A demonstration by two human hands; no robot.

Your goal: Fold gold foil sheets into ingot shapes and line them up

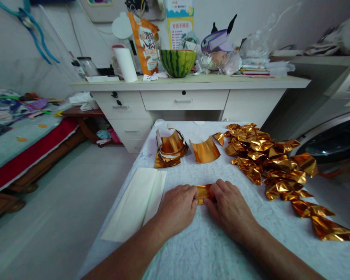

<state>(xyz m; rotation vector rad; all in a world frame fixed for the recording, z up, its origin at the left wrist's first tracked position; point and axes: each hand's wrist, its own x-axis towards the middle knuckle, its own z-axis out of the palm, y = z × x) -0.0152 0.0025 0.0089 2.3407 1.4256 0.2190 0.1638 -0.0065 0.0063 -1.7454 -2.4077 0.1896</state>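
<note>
A piece of gold foil paper (203,193) lies on the cloth-covered table between my hands. My left hand (179,204) is closed on its left end, the fingers curled. My right hand (229,204) pinches the right end with thumb and fingers. Beyond them stands a curled stack of gold foil paper (170,147), and to its right rests a single curved gold sheet (204,150). A long pile of folded gold foil pieces (262,155) spreads along the table's right side. Left of my left hand is a folded pale paper sheet (134,200).
The table's cover (198,252) is pale and patterned. Behind it stands a white desk (183,99) holding a cut watermelon (177,62), an orange snack bag (146,44) and a paper roll (126,64). A bed (23,136) is at left, a washing machine (335,128) at right.
</note>
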